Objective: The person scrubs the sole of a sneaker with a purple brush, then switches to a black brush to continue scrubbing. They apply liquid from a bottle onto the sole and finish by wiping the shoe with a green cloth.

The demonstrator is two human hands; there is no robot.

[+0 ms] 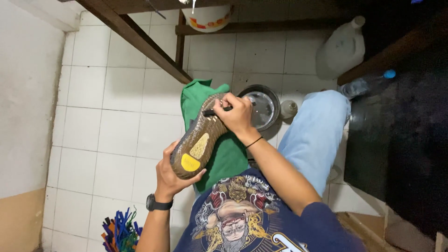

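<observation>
My left hand [171, 176] grips the heel end of a brown shoe [199, 137], held sole up with yellow patches showing on the sole. My right hand [237, 114] is at the toe end, fingers closed on a thin dark tool [215, 111] pressed against the sole. A green cloth [219, 149] lies under the shoe over my lap. I wear a black watch on the left wrist and a thin black band on the right wrist.
A round metal bowl [262, 108] sits on the white tiled floor beyond the shoe, a small bottle [288, 108] beside it. A white jug [341, 49] and a plastic bottle [368, 84] stand at the right. Wooden table legs [140, 39] cross above. Coloured bristles [120, 231] show at the bottom left.
</observation>
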